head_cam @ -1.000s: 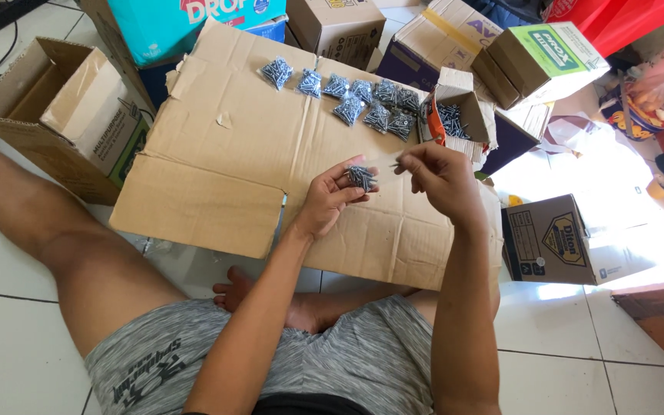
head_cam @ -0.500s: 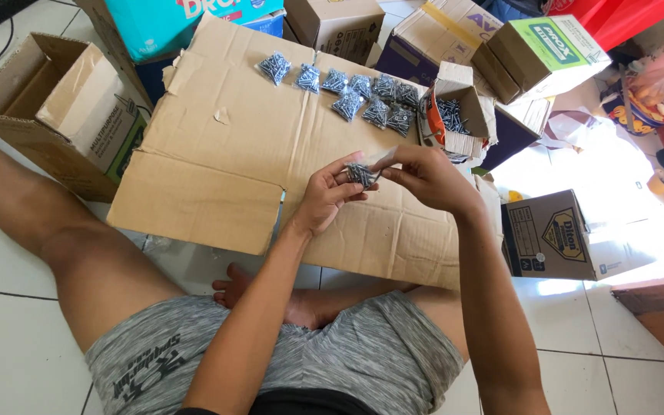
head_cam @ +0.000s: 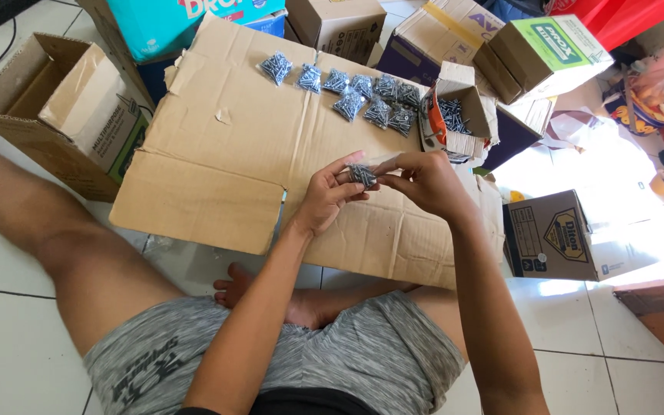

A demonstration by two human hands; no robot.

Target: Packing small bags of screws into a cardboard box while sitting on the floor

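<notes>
Nearest: my grey marled shorts (head_cam: 332, 361) and my bare legs, seated on the white tiled floor (head_cam: 9, 346); one foot tucked in below the cardboard.

Hands: my left hand (head_cam: 328, 196) clenched about a small clear plastic bag of dark metal screws (head_cam: 362, 177), thumb and fingers holding it from the left; my right hand (head_cam: 424, 180) pinching the same bag at its right upper edge with fingertips; the bag held just above the flattened brown cardboard sheet (head_cam: 224, 154), near the sheet's middle; whether the bag's mouth is sealed I cannot tell, the view being too small.

Left of the sheet: an open brown cardboard box with a green-and-white printed flap (head_cam: 63, 115), touching my left knee side.

Right of the sheet: a closed brown and black printed carton (head_cam: 555, 234), standing on the floor in bright sunlight.

Far edge of the sheet: a loose row of about ten filled small bags of dark screws (head_cam: 347, 88), lying close together, some touching; just beside them to the right, a small open cardboard box with an orange edge holding loose dark screws (head_cam: 455, 115).

Beyond: a teal printed carton (head_cam: 186, 23); a plain brown carton (head_cam: 340, 23); a green-topped brown carton (head_cam: 547, 54); red plastic items (head_cam: 624, 15) at the upper right.
</notes>
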